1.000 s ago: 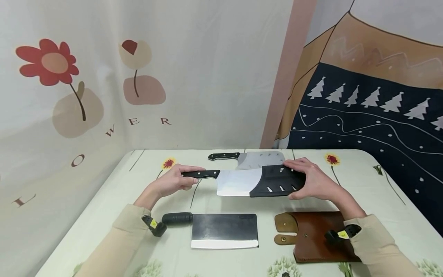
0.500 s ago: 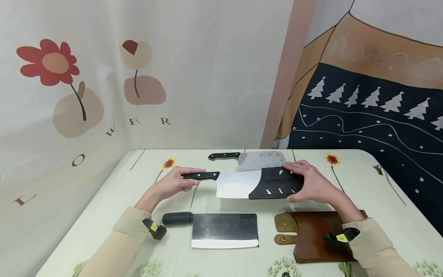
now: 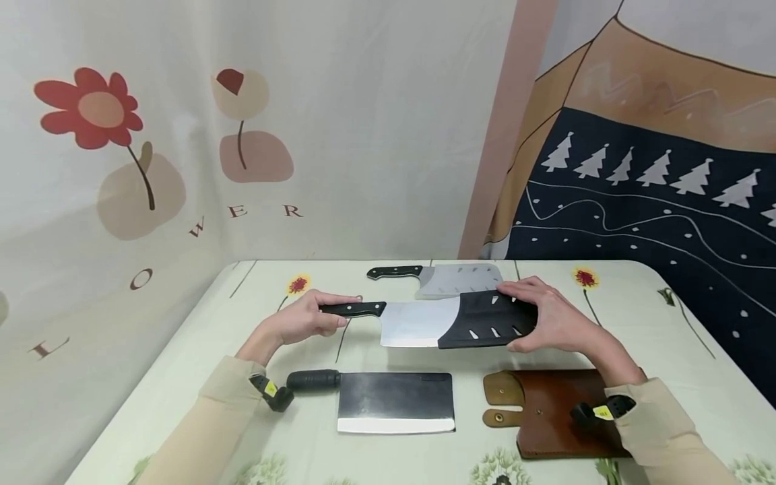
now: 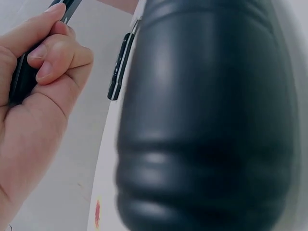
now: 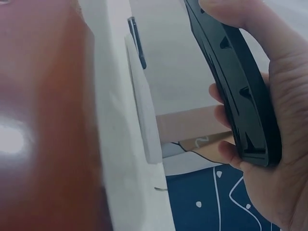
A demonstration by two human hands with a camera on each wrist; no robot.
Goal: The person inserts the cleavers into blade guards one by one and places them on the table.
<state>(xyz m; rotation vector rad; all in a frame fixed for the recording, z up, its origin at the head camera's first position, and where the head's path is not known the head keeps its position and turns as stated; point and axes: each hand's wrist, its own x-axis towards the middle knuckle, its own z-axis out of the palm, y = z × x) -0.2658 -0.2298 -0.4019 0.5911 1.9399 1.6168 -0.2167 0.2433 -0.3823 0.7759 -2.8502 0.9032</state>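
Note:
My left hand [image 3: 303, 316] grips the black riveted handle of a cleaver [image 3: 412, 322], its shiny blade pointing right above the table. A black slotted blade guard [image 3: 488, 323] covers the outer part of that blade. My right hand [image 3: 548, 313] holds the guard's far end, thumb on the near edge and fingers on the far edge. In the left wrist view the left fingers [image 4: 57, 57] curl round the handle. From the right wrist the guard [image 5: 245, 91] shows edge-on, with the right palm against its end.
Nearer me lies a second cleaver [image 3: 397, 403] with a ribbed black handle. To its right is a brown leather sheath [image 3: 560, 417] with snap straps. Behind the hands, a third cleaver in a pale translucent guard [image 3: 461, 279] lies near the table's back edge.
Both hands keep their hold on the cleaver and guard, which dip slightly and come back up a little. The guard covers about the same part of the blade throughout.

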